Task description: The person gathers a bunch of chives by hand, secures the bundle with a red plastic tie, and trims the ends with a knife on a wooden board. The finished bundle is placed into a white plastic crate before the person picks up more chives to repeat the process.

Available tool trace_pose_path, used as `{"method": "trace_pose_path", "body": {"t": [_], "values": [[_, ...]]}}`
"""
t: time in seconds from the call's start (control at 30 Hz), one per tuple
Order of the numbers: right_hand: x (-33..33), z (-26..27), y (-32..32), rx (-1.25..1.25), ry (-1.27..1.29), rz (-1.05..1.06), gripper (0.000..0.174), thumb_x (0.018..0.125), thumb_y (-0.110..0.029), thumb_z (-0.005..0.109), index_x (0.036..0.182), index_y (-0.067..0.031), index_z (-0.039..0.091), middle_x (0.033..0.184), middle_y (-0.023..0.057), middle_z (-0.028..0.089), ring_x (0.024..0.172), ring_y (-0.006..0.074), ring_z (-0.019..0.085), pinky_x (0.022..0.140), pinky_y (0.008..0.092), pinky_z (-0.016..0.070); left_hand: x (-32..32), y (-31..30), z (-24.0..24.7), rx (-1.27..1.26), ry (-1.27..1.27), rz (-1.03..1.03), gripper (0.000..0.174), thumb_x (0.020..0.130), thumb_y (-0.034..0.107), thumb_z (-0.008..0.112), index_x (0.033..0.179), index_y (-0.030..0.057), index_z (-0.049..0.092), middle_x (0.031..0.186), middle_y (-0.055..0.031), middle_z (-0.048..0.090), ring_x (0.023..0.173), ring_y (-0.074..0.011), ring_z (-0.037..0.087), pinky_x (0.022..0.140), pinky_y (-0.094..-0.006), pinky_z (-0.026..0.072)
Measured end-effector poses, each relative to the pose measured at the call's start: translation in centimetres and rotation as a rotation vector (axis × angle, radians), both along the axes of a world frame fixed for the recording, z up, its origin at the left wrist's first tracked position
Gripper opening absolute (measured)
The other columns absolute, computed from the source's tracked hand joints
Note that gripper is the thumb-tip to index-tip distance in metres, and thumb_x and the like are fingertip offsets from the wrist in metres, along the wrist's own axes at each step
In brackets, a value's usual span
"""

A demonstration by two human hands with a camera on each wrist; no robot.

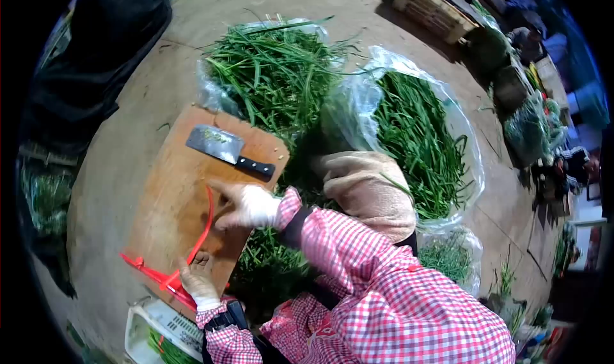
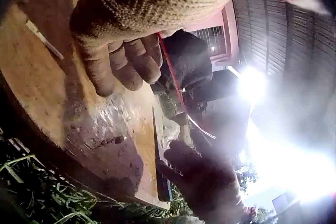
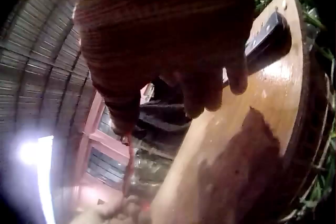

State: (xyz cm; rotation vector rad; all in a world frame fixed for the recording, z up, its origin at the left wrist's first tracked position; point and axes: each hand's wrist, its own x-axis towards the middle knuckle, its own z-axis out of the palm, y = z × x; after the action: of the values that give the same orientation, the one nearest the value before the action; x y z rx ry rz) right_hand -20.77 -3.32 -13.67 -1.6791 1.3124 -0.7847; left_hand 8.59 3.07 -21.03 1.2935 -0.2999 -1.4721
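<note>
My left hand [image 1: 199,284], in a knitted work glove, grips a narrow red strip [image 1: 206,226] low over the wooden board. The strip bows up from that hand, and its far end stands by the right hand's fingertips. More red strips [image 1: 148,271] lie at the board's near left edge, beside the left hand. My gloved right hand [image 1: 246,205] hovers over the board with thumb and fingers spread; in the right wrist view the strip overlaps its thumb side. A cleaver [image 1: 217,145] with a black handle lies flat on the board beyond that hand.
The wooden board [image 1: 169,172] has scraps on it. Beyond stand clear plastic bags of cut greens [image 1: 272,63] and long green leaves [image 1: 419,134]. A white plastic basket [image 1: 137,338] is at the near left; dark cloth [image 1: 96,57] hangs at the far left.
</note>
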Motion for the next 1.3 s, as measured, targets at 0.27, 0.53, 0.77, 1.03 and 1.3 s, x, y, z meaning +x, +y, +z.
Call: {"method": "trace_pose_path", "body": {"t": [0.27,0.53,0.77,1.03,1.3], "values": [[5.1,-1.8,-2.0,-0.141,-0.057,0.051,0.032,0.078,-0.022,0.067,0.106,-0.0065,0.063,0.086,0.0183,0.067,0.084,0.0373,0.066,0.072,0.0452,0.0521,-1.0,-1.8,0.3,0.092,-0.350,-0.118,0.051,0.092,0.047,0.055,0.115,0.0011,0.055,0.099,-0.0125,0.061,0.086,-0.0247,0.058,0.079,-0.0378,0.0487],[-15.2,12.7,9.5,-0.028,-0.066,-0.115,0.059,0.079,-0.029,0.075,0.130,-0.0054,0.055,0.113,0.0167,0.066,0.099,0.0259,0.066,0.086,0.0353,0.0529,5.0,-6.8,-2.8,0.156,-0.344,-0.214,0.063,0.087,0.062,0.053,0.108,0.0025,0.059,0.092,-0.0085,0.059,0.083,-0.0240,0.058,0.082,-0.0439,0.0513],[-34.8,7.6,28.0,0.317,0.343,-0.730,0.078,0.072,-0.028,0.080,0.138,-0.0040,0.046,0.126,0.0210,0.060,0.117,0.0311,0.058,0.099,0.0384,0.0474,4.3,-9.0,-0.4,0.322,-0.180,-0.293,0.078,0.081,0.072,0.054,0.113,0.0018,0.057,0.094,-0.0076,0.055,0.087,-0.0231,0.052,0.083,-0.0435,0.0453],[-36.2,-4.5,33.9,0.454,0.695,-0.660,0.103,0.066,-0.038,0.083,0.146,-0.0036,0.029,0.142,0.0258,0.041,0.131,0.0390,0.041,0.113,0.0415,0.0323,-14.6,-2.6,12.3,0.070,-0.121,-0.600,0.066,0.087,0.058,0.059,0.119,0.0008,0.055,0.093,-0.0091,0.056,0.079,-0.0255,0.052,0.076,-0.0427,0.0478],[-36.7,-5.8,35.1,0.455,0.707,-0.790,0.092,0.069,-0.028,0.083,0.144,-0.0077,0.033,0.133,0.0239,0.050,0.121,0.0372,0.051,0.103,0.0415,0.0431,-35.2,2.2,19.1,-0.226,-0.144,-1.011,0.045,0.096,0.040,0.053,0.108,-0.0023,0.059,0.089,-0.0117,0.060,0.079,-0.0262,0.059,0.076,-0.0421,0.0522]]}}
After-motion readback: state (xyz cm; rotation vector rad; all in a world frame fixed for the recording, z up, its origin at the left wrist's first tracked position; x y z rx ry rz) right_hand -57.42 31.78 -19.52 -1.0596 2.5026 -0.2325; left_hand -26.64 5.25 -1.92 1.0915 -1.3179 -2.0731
